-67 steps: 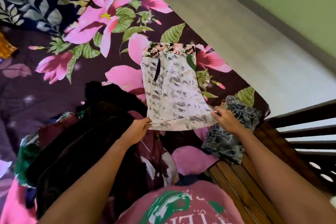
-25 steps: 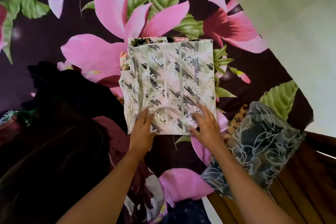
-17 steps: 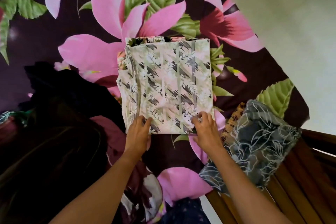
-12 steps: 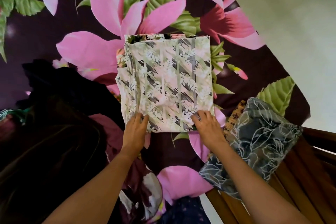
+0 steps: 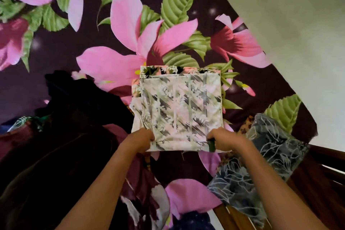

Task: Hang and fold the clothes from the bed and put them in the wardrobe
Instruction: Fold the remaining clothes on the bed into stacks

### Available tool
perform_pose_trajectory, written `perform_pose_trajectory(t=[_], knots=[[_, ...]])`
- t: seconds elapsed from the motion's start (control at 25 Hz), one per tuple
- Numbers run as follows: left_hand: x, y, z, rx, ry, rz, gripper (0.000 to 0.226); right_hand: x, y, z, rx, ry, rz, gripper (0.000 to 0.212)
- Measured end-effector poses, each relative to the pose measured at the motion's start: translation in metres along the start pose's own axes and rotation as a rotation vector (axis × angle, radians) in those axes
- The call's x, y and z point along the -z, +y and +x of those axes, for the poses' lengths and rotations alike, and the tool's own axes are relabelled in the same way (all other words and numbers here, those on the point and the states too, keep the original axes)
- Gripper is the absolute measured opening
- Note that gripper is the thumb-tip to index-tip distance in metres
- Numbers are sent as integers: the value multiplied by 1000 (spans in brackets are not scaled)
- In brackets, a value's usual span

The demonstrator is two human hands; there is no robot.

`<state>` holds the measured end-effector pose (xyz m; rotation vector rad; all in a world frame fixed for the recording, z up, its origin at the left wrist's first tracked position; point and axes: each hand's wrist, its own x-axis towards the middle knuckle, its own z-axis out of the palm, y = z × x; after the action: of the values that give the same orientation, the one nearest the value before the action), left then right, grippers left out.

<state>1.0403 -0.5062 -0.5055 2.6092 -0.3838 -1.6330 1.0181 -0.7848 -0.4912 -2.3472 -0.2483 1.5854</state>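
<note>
A pale folded garment [image 5: 179, 108] with a grey leaf and stripe print lies square on the dark bedspread [image 5: 78, 50] with big pink flowers. My left hand [image 5: 140, 141] grips its near left corner, fingers curled under the edge. My right hand [image 5: 224, 141] grips the near right corner the same way. The near edge of the garment is lifted slightly off the bed.
A heap of dark and maroon clothes [image 5: 61, 145] lies to the left. A grey garment with white leaf outlines [image 5: 257, 166] sits to the right, by the wooden bed frame [image 5: 321, 170]. The pale floor [image 5: 298, 33] lies beyond the bed's right edge.
The garment was folded in half away from me and pressed flat. Both hands then slid back to its near corners and curled around the edge; the view has shifted down.
</note>
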Motion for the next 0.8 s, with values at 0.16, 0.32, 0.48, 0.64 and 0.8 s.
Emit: perform_pose_trajectory(t=[0.16,0.32,0.48,0.64,0.8], knots=[[79,-5,2,80,345,123,40,73,4,9,-37,235,37,31],[127,-8,40,27,769,58,44,127,13,43,-30,641,25,37],[109,4,67,-15,849,-206,51,103,27,74,-86,832,149,47],[58,29,68,-139,670,-178,45,39,19,71,-361,892,653,61],[32,37,74,-171,595,-198,49,23,19,80,-492,769,999,80]])
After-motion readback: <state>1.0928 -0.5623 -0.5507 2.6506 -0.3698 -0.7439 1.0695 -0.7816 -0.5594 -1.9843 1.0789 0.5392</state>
